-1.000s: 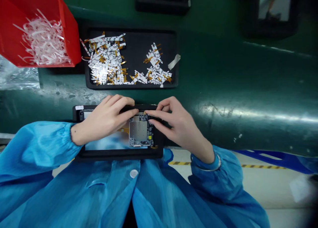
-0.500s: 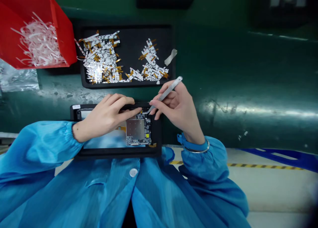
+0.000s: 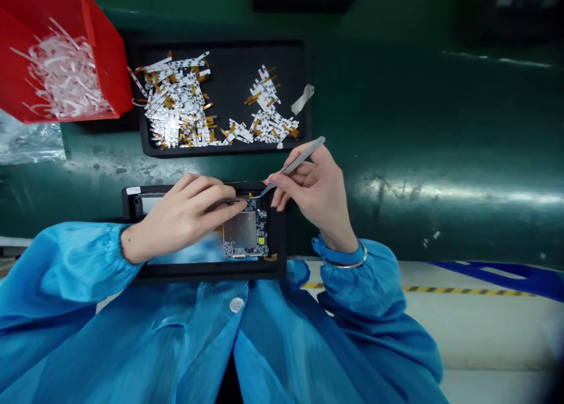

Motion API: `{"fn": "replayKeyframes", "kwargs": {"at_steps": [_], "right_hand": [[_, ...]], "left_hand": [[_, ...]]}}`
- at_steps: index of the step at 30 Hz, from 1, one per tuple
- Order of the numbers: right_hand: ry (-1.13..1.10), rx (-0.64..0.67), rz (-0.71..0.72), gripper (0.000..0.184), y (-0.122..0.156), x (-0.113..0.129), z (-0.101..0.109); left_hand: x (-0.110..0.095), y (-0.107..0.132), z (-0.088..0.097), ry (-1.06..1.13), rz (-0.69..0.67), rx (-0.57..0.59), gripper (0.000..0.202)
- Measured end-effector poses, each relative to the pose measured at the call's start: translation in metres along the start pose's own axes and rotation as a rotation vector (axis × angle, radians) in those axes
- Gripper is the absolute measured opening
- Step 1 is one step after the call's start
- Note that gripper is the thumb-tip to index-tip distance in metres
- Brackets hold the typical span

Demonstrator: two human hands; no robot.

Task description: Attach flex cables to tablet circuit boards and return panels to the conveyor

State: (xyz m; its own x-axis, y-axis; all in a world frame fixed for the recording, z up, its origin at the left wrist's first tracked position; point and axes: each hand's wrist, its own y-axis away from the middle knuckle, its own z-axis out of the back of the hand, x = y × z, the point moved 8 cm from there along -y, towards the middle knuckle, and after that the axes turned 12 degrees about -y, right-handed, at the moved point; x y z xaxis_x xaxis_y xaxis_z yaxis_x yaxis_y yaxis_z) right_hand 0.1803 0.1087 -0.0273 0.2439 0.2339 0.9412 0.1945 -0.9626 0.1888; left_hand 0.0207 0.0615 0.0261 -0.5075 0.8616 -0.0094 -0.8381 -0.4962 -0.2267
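My right hand [image 3: 315, 195] holds slim steel tweezers [image 3: 293, 166], whose tips reach the upper edge of a green-black circuit board [image 3: 244, 231] with a silver metal shield [image 3: 239, 229]. The board lies in an open tablet-like device in a black frame [image 3: 207, 270]. My left hand [image 3: 187, 219] rests over the device, its fingertips beside the tweezer tips. A thin dark strip [image 3: 234, 201] shows at those fingertips, and I cannot tell whether it is held.
Above the device lies a black tray [image 3: 220, 151] with two heaps of white-and-amber flex strips [image 3: 176, 101]. A red bin [image 3: 106, 57] of white paper strips stands at upper left, above crinkled clear plastic [image 3: 30, 142]. A green curved surface [image 3: 418, 110] fills the right.
My right hand has drawn up and back from the board and now shows steel tweezers, with their tips at the board's upper edge. My left hand has shifted little. The view has moved slightly.
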Motion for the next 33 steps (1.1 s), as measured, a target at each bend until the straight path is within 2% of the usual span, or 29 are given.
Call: {"fn": "replayKeyframes", "kwargs": {"at_steps": [7, 15, 22, 26, 30, 33], "right_hand": [[0.023, -0.013, 0.018, 0.035, 0.002, 0.003, -0.002], [0.036, 0.012, 0.088, 0.034, 0.002, 0.008, -0.004], [0.066, 0.007, 0.12, 0.032, 0.002, 0.007, -0.003], [0.066, -0.008, 0.151, 0.034, 0.003, 0.005, -0.003], [0.072, -0.043, 0.19, 0.032, 0.008, 0.011, -0.002], [0.076, -0.134, 0.237, 0.027, 0.023, 0.022, 0.006]], "left_hand": [[-0.007, 0.001, -0.002, 0.045, -0.026, 0.04, 0.031], [-0.007, 0.0, -0.007, -0.04, -0.006, 0.052, 0.032], [-0.023, 0.0, -0.002, -0.27, -0.155, 0.015, 0.027], [-0.028, 0.0, 0.0, -0.327, -0.208, 0.003, 0.022], [-0.023, -0.001, 0.0, -0.287, -0.187, 0.014, 0.029], [-0.019, 0.001, -0.003, -0.24, -0.151, 0.026, 0.029]]}}
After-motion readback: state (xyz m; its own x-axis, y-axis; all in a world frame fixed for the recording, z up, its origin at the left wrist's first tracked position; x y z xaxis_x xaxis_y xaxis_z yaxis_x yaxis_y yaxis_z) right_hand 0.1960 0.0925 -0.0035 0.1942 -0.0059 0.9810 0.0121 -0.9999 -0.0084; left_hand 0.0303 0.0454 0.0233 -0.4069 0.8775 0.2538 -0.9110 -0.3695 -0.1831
